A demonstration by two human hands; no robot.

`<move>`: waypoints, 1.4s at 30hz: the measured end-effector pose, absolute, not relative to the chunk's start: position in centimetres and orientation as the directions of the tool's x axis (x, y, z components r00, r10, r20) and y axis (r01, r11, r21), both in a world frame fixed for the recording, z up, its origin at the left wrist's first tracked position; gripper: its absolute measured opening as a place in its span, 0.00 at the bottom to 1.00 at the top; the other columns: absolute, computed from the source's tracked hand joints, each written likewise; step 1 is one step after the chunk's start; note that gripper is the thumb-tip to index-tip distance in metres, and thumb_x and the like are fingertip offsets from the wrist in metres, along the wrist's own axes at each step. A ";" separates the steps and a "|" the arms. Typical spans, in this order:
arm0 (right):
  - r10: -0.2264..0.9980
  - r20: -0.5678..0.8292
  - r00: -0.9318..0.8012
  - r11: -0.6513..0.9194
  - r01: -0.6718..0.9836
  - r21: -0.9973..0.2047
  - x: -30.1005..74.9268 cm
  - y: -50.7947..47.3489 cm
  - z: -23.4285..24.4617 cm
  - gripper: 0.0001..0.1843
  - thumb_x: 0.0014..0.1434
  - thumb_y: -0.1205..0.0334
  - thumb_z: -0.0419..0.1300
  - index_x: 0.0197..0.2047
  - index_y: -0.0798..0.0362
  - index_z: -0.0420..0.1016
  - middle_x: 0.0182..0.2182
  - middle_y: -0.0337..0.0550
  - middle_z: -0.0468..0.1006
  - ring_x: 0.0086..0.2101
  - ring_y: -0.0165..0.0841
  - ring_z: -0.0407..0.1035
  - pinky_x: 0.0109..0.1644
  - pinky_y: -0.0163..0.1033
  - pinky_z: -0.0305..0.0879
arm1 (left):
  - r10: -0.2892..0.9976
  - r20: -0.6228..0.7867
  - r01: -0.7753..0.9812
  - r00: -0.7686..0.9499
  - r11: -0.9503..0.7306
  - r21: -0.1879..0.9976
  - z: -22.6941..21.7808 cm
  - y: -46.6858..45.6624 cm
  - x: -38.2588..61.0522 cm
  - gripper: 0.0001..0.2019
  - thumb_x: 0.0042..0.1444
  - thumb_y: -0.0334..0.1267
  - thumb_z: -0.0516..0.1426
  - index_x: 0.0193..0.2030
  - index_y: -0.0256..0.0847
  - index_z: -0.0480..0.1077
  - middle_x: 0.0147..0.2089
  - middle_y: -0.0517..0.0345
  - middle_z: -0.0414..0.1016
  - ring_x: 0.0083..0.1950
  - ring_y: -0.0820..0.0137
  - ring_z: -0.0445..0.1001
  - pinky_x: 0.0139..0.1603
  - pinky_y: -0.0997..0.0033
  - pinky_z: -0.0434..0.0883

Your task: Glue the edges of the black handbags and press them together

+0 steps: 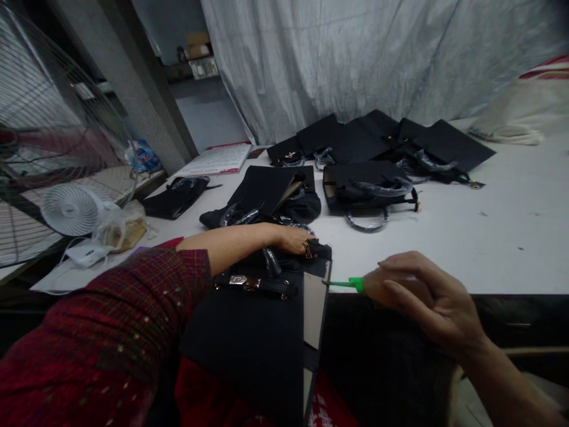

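Note:
A black handbag (258, 332) lies across the table's near edge and my lap, with a gold clasp (243, 281) on its strap. My left hand (296, 240) rests on the bag's top edge, fingers curled over it, beside a small gold fitting. My right hand (418, 293) is to the right of the bag, pinching a thin green tool (347, 284) whose tip touches the bag's side edge; its other fingers are spread loosely.
Several more black handbags (368, 184) with wrapped handles lie across the white table (502, 231). A small white fan (71, 209) and a large wire fan guard stand at the left. A grey curtain hangs behind. A printed sheet (220, 159) lies far left.

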State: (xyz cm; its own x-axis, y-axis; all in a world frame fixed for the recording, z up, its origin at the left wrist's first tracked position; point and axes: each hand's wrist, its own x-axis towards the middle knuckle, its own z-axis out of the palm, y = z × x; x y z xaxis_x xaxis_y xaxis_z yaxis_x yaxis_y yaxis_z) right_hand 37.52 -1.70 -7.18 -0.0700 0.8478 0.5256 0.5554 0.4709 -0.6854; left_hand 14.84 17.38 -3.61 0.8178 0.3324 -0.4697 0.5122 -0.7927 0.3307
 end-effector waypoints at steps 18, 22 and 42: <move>0.843 0.534 -0.069 0.497 0.479 -0.723 36.3 -4.8 -8.6 0.14 0.57 0.63 0.60 0.48 0.46 0.71 0.41 0.46 0.75 0.41 0.41 0.71 0.40 0.43 0.71 | 0.306 -0.461 0.489 0.833 -0.797 0.354 -3.8 17.5 14.8 0.10 0.58 0.38 0.53 0.42 0.35 0.69 0.45 0.49 0.77 0.42 0.67 0.72 0.44 0.71 0.66; 0.845 0.524 -0.105 0.509 0.457 -0.730 36.0 -5.6 -8.6 0.13 0.57 0.65 0.60 0.47 0.46 0.72 0.41 0.46 0.75 0.40 0.40 0.72 0.39 0.42 0.72 | 0.333 -0.461 0.504 0.823 -0.803 0.319 -3.4 17.1 14.9 0.10 0.58 0.38 0.53 0.43 0.35 0.70 0.47 0.49 0.76 0.43 0.67 0.72 0.45 0.70 0.66; 0.867 0.449 -0.218 0.496 0.468 -0.731 35.8 -7.2 -8.4 0.16 0.56 0.66 0.61 0.48 0.47 0.70 0.44 0.47 0.73 0.43 0.41 0.71 0.40 0.42 0.73 | 0.313 -0.460 0.494 0.831 -0.795 0.353 -4.2 17.7 14.8 0.12 0.57 0.39 0.53 0.44 0.35 0.69 0.46 0.51 0.76 0.44 0.67 0.71 0.47 0.69 0.65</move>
State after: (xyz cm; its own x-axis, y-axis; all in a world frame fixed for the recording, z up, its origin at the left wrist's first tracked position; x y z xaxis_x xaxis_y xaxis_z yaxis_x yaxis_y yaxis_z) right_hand 35.84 -7.17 -8.37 -0.2182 0.8666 0.4488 0.4682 0.4964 -0.7310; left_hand 14.76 17.69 -4.21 0.8311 0.3130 -0.4597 0.4943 -0.7946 0.3525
